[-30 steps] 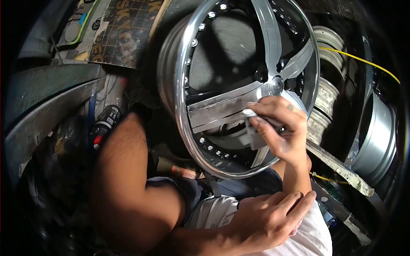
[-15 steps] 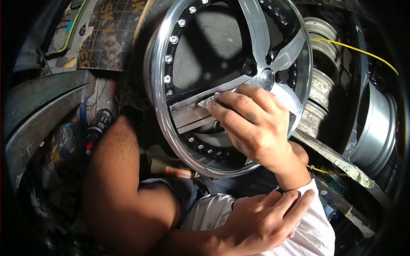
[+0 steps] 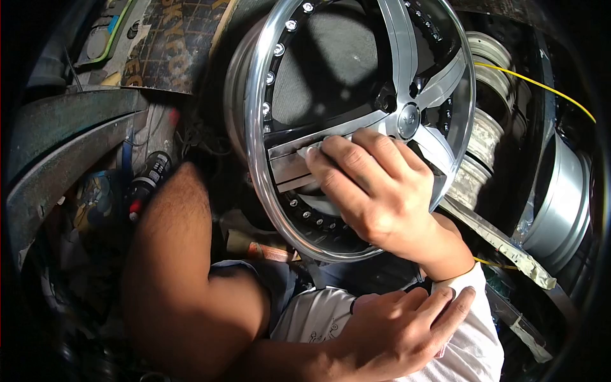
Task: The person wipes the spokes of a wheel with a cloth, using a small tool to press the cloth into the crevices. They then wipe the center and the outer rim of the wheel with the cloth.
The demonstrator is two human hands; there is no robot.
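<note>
A car wheel (image 3: 256, 121) with a polished lip, black inner face and silver spokes stands tilted in front of me. My right hand (image 3: 385, 184) pinches a small folded whitish piece (image 3: 310, 153) against the flat face of the lower-left spoke (image 3: 289, 167). Its fingertips press close to the spoke's inner half; whether the piece is cloth or abrasive paper I cannot tell. My left hand (image 3: 404, 334) lies across my right upper arm, fingers stretched over the white sleeve (image 3: 468, 337). A scrap of pinkish material shows at its palm edge.
Several worn rims (image 3: 480, 134) are stacked on the right, near a silver rim (image 3: 563, 204). A yellow cable (image 3: 541, 79) runs past them. To the left are a printed board (image 3: 175, 48), a curved metal strip (image 3: 70, 146) and a black bottle (image 3: 151, 175). My bent knee (image 3: 181, 204) is beside the wheel.
The wheel sits slightly further right and up in view. My right hand still presses the small piece on the same spoke, and my left hand stays on the sleeve.
</note>
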